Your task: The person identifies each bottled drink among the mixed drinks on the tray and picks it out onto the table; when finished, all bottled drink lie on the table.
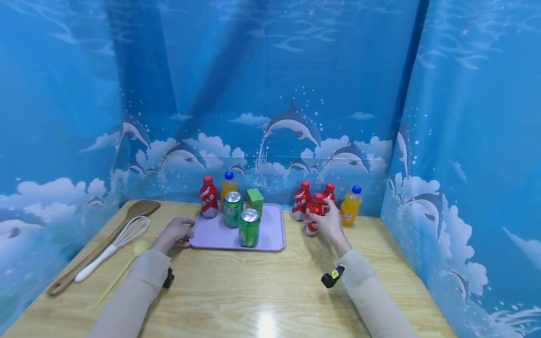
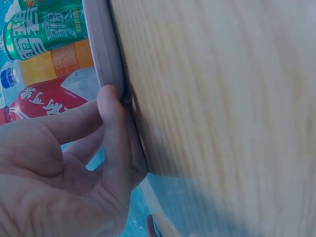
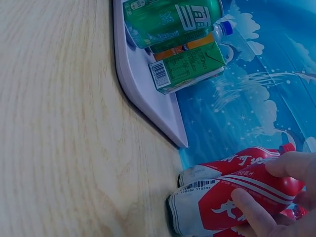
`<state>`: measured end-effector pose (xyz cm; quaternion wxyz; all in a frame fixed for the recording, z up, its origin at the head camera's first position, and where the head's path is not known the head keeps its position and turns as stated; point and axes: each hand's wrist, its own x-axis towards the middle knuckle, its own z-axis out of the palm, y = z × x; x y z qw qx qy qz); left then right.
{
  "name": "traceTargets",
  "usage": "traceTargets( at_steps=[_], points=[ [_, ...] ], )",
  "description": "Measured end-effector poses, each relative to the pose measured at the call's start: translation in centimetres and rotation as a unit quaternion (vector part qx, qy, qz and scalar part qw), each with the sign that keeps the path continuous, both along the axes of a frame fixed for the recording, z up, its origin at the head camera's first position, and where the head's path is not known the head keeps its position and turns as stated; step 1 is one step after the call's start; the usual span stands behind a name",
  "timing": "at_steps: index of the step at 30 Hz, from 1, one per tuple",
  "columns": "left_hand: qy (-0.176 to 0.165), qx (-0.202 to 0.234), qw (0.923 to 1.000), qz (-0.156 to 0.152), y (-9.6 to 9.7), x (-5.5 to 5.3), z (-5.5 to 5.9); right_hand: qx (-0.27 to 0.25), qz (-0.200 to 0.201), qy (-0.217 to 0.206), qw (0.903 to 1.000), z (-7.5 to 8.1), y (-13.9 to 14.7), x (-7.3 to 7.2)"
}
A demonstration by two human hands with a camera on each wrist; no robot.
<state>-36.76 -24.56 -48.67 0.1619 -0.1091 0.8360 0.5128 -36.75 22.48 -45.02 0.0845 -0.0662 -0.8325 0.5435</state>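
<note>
My left hand (image 1: pixel 175 231) grips the left edge of a lilac tray (image 1: pixel 270 234); in the left wrist view, fingertips (image 2: pixel 111 96) sit right at its rim. My right hand (image 1: pixel 329 220) holds the front red cola bottle (image 3: pixel 237 197) by its upper part, thumb and fingers around it. That bottle stands upright at table level, close before two more red cola bottles (image 1: pixel 300 201). On the tray are two green soda cans (image 1: pixel 249 228), a green drink carton (image 1: pixel 254 201), a red cola bottle (image 1: pixel 209 197) and an orange soda bottle (image 1: pixel 228 183).
Another orange soda bottle (image 1: pixel 351 206) with a blue cap stands right of the cola group. At the table's left lie a wooden spatula (image 1: pixel 97 249), a whisk (image 1: pixel 114 244) and a pale yellow spoon (image 1: pixel 139 247). Blue dolphin-print curtains (image 1: pixel 262 94) border the wooden table (image 1: pixel 236 291).
</note>
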Motion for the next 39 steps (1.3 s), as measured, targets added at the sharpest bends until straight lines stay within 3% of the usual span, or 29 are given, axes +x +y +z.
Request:
traceTargets(
  at_steps=[10, 23, 26, 31, 35, 39],
  points=[
    [-0.01, -0.014, 0.9998, 0.002, 0.0, -0.2, 0.1, 0.025, 0.013, -0.004, 0.9996, -0.6, 0.1, 0.3],
    [-0.006, -0.016, 0.9998, 0.005, 0.0, -0.2, 0.0, 0.076, 0.015, 0.021, 0.9968, -1.0, -0.3, 0.8],
    [-0.009, -0.015, 0.9998, 0.004, 0.0, -0.2, -0.2, 0.083, -0.012, 0.052, 0.9952, -0.3, -1.2, 1.5],
    [-0.011, -0.013, 0.9998, 0.004, 0.0, -0.2, -0.2, 0.096, -0.037, 0.182, 0.9779, 1.8, -3.9, 2.5],
    [-0.009, -0.013, 0.9999, 0.006, 0.0, -0.1, 0.0, 0.118, 0.004, 0.247, 0.9617, 3.7, -7.0, 3.0],
    [-0.009, -0.014, 0.9998, 0.006, 0.1, -0.1, 0.0, 0.139, 0.054, 0.242, 0.9589, 5.0, -10.6, 3.6]
  ],
)
